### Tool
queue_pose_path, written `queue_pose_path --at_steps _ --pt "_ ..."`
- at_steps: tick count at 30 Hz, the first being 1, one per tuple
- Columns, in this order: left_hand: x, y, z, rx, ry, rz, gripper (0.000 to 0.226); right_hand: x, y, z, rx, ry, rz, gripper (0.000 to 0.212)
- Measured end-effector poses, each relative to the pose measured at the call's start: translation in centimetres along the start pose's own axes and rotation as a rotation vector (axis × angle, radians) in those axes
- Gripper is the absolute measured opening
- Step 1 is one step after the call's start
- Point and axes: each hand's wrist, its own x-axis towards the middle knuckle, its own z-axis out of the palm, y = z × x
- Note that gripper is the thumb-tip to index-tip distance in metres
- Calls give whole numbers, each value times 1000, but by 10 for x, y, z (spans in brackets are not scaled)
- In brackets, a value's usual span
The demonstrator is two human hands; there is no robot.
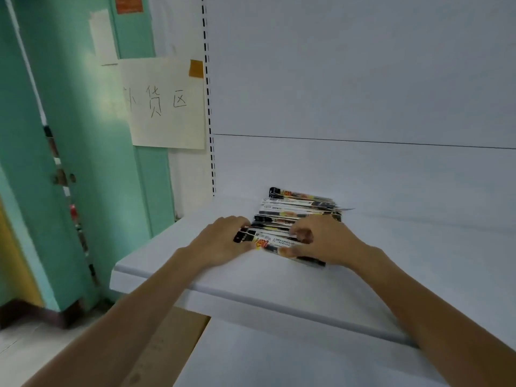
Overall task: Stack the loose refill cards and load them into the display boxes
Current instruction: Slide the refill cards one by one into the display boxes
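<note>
Several long, narrow printed refill cards (296, 210) were fanned in an overlapping row on the white metal shelf (156, 263), near its left end. Long axes were laid left-right, with the black header ends pointed left. The nearest cards were gripped at the left end by the left hand (223, 241) and pinched mid-length by the right hand (326, 241), fingers curled.

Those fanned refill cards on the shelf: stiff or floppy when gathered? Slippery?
Probably thin and slightly flexible: the refill cards lie flat, overlapped in a shingled row on the shelf. Likely slippery: faces look glossy, so they may slide over each other when pushed. Probably light; the left hand and right hand grip the nearest ones at opposite ends.
</note>
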Motion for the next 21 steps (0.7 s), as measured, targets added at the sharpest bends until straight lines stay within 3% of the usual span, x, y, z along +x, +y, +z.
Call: queue_pose_path --at_steps 7,11,15,19,21 --pt "8 -11 9 -391 140 -46 56 -4 9 12 32 146 -34 62" --pt "6 -13 8 -484 192 -34 27 5 16 15 95 243 -4 58" --pt "6 -16 8 -487 214 -15 23 6 21 18 -55 370 30 32" --pt "4 -15 9 -459 262 10 24 10 26 21 -123 343 132 13" --pt "3 -14 10 -452 276 33 24 10 24 20 -70 493 89 8"
